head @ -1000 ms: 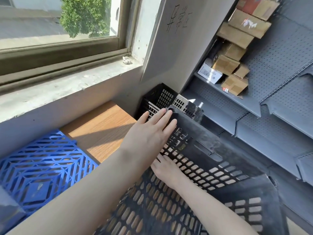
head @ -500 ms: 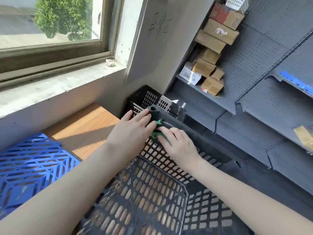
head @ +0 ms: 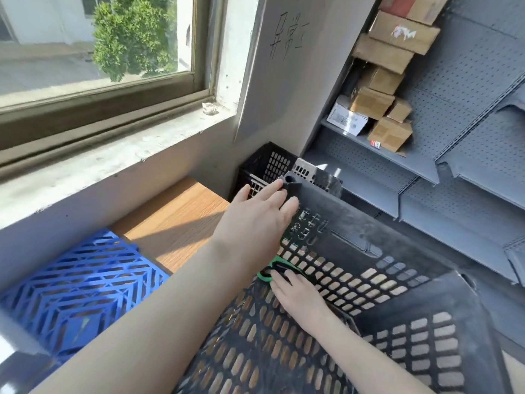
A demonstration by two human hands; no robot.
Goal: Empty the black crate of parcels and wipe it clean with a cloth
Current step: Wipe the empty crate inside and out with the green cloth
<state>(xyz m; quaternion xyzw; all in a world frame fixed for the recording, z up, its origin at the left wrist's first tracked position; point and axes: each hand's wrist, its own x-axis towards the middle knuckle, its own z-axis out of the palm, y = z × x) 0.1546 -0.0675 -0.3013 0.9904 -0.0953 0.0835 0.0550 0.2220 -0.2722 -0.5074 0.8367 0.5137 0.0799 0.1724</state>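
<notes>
black plastic lattice fills your lower view: the black crate (head: 355, 231) is tipped with its open side toward you, beside the wooden board (head: 176, 220) and the blue pallet (head: 79, 280), and no parcels show inside it. your left hand (head: 255, 223) lies over its far upper corner, fingers straight, bracing rather than gripping. your right hand (head: 301, 297) is inside, fingers laid flat, pressing the green cloth (head: 270, 270) onto the perforated wall; i cannot tell whether the thumb hooks the cloth.

the likely trouble is the brace. a flat palm on a tilted crate gives little hold, so a hard wipe could rock it or shove it into the second black crate (head: 267, 163) behind. the cloth could also snag in the slots or slide out from under your flat fingers.
</notes>
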